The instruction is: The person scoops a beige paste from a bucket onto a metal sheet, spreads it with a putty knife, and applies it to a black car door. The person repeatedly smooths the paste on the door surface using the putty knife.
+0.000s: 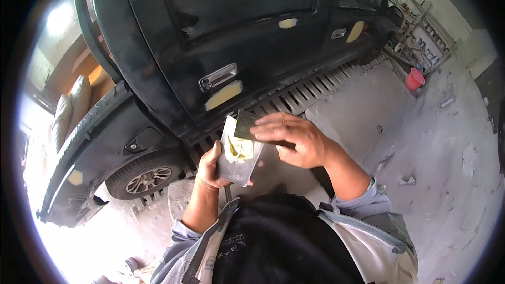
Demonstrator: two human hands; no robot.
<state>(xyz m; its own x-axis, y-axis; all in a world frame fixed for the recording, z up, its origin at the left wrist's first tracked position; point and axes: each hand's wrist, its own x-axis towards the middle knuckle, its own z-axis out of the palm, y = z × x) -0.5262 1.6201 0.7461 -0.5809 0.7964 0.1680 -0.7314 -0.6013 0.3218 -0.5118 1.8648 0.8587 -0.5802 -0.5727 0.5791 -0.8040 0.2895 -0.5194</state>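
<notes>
Filler (pale yellow) sits on metal board, gripped by left hand; right hand pinches dark spreader onto it, nr black car door.

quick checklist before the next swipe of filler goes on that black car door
1. Flat grey metal mixing board gripped in the left hand: ok.
2. Dark flat spreader blade pressed under the right hand: ok.
3. Pale yellow body filler on the board: ok, a blob is there.
4. Filler loaded on the spreader's edge: cannot tell, the hand hides it.
5. Black car door within view, with a yellow filler patch below the chrome door handle: ok.
6. Patch surface smooth: cannot tell.
</notes>
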